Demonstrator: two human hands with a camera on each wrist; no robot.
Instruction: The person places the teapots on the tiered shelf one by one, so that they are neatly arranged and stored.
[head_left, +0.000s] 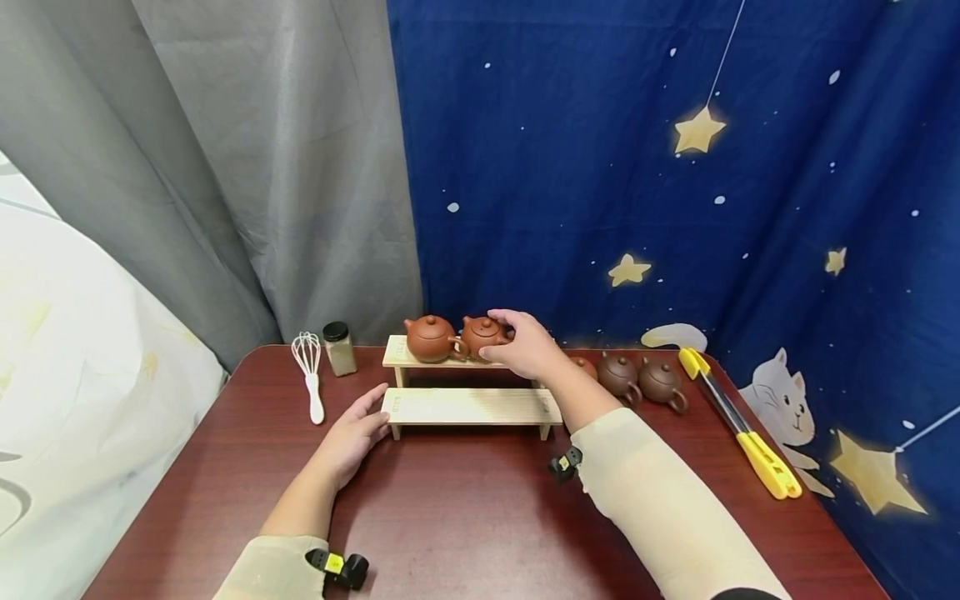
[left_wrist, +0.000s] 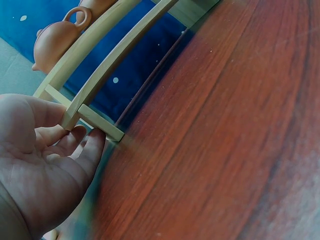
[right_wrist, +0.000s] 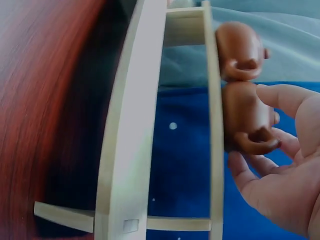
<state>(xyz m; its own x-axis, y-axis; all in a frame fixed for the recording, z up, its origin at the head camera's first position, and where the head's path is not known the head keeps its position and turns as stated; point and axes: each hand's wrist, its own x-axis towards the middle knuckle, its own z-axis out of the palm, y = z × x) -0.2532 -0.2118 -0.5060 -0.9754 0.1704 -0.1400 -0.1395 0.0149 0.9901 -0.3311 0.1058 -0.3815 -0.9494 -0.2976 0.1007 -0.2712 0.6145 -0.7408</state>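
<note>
On the reddish-brown table (head_left: 465, 517), the two-tier wooden stand (head_left: 472, 407) has its lower shelf's left end pinched by the left hand (head_left: 356, 437), probably to stop it sliding. The right hand (head_left: 531, 347) curls thumb and fingers around a reddish clay teapot (head_left: 480, 335) on the upper shelf, seemingly steadying it close beside its matching teapot (head_left: 431, 340).

A curtained-off indoor corner: a grey curtain (head_left: 285, 167) and a blue curtain (head_left: 540, 183) printed with stars and a cat hang behind the wood-grain worktop (head_left: 465, 508), with pale patterned cloth (head_left: 97, 358) on the left. Teapots (head_left: 431, 340), a whisk (head_left: 312, 383) and tongs (head_left: 738, 421) suggest household use, but whether it is a home cannot be told
</note>
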